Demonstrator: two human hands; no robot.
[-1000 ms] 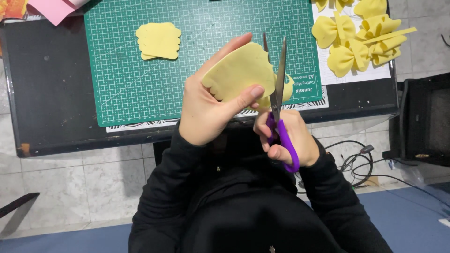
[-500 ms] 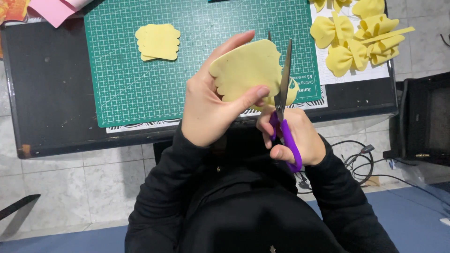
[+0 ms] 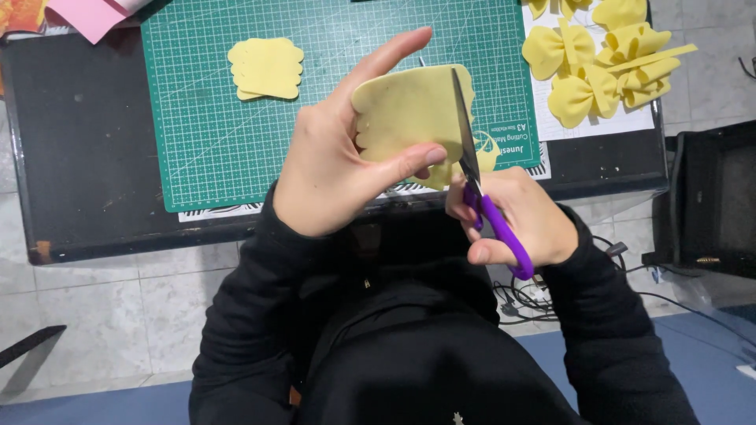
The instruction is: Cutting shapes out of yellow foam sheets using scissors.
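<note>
Mid-cut: your left hand (image 3: pixel 331 169) pinches yellow foam piece (image 3: pixel 409 114); right hand (image 3: pixel 512 216) grips purple scissors (image 3: pixel 480 185), blades closed along its right edge. Next, follow scallop outline.

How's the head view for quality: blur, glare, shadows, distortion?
Head view: sharp overall, left hand, yellow sheet and scissors crisp, no motion blur; light soft and even, faint sheen on the green mat, weak shadows; table edges bow slightly, wide-angle; dark clothing loses detail.
</note>
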